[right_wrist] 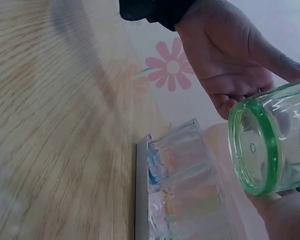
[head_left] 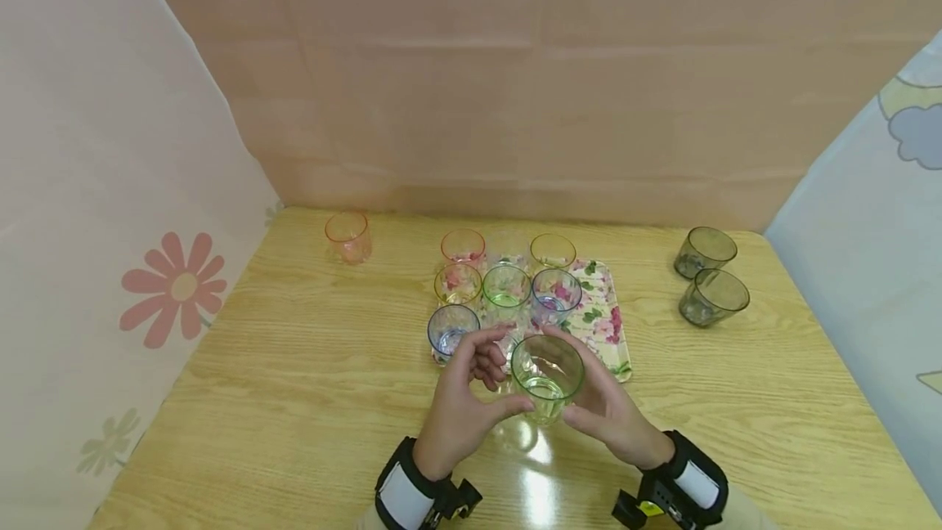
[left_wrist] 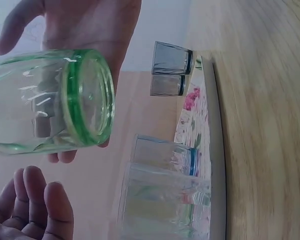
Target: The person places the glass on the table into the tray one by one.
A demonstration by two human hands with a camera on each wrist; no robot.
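A clear drinking glass with a green tint [head_left: 546,379] is held upright above the table, near the front edge of the floral tray [head_left: 605,325]. My right hand [head_left: 614,409] grips it from the right, its fingers reaching behind the glass. On the other side, the thumb of my left hand [head_left: 465,407] touches the glass, while the other left fingers bend loosely apart from it. Just behind the left hand stands a blue glass [head_left: 452,329] on the tray. A green glass [head_left: 506,288] and a purple-blue glass [head_left: 556,293] stand farther back.
More tinted glasses line the tray's back, including a red one [head_left: 464,247] and a yellow one [head_left: 553,252]. A pink glass [head_left: 349,239] stands at the table's back left. Two smoky grey glasses [head_left: 712,299] [head_left: 705,253] stand at the right.
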